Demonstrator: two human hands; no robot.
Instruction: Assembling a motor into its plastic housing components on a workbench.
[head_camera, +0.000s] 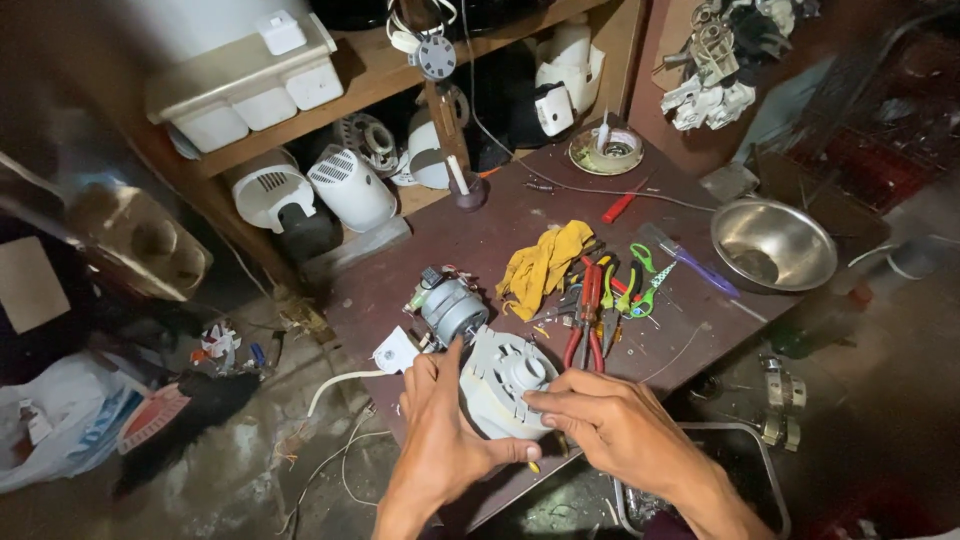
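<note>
Near edge: my left hand (440, 440) and right hand (615, 425) close around the grey housing (497, 385), motor (450, 308) touching it on the far side. Right blocked by red pliers (588, 315) and yellow rag (543, 262). Open tabletop (420, 255) far left, and between the rag and steel bowl (772, 243) only in narrow strips

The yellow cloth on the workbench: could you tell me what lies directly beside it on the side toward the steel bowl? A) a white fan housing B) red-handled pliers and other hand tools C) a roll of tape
B: red-handled pliers and green-handled tools lie against the yellow cloth, toward the steel bowl.
</note>
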